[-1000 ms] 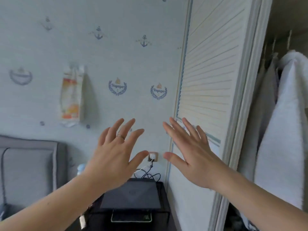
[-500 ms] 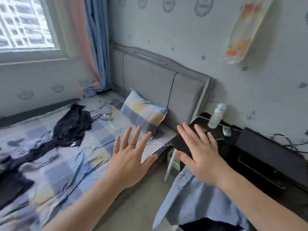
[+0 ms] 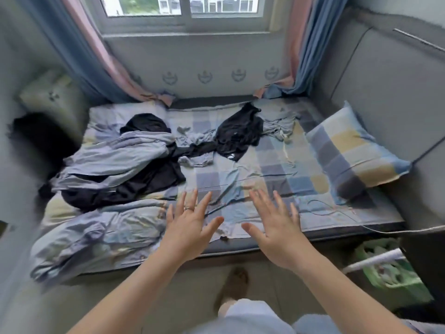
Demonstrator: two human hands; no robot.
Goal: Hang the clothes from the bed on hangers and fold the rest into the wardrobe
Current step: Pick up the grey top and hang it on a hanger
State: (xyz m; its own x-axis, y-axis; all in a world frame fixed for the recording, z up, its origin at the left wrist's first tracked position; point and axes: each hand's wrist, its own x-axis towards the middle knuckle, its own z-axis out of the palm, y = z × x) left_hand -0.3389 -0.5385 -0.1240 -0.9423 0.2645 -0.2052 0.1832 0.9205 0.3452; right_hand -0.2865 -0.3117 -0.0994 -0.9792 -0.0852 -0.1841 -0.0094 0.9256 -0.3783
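Several garments lie loose on the bed (image 3: 277, 169), none hung or folded yet. One black top (image 3: 240, 136) sits crumpled at 12 o'clock from the hands. Its lower edge trails toward a heap (image 3: 120, 162) at 10 o'clock: grey-blue cloth over more black fabric, tangled, single pieces hard to tell apart. A thin grey piece (image 3: 279, 126) lies flat at 1 o'clock, just beside the black top.

Hands: the left hand (image 3: 190, 227) and the right hand (image 3: 277, 232) hover side by side over the near edge of the mattress, fingers spread and straight, holding nothing.

Step, as judged: choosing the first item to pick up. The next move likely calls for a reach forward and a pinch on one garment, lifting it clear of the tangle.

Surroundings: checked pillow (image 3: 349, 150) at 2 o'clock, window (image 3: 187, 8) beyond the bed.
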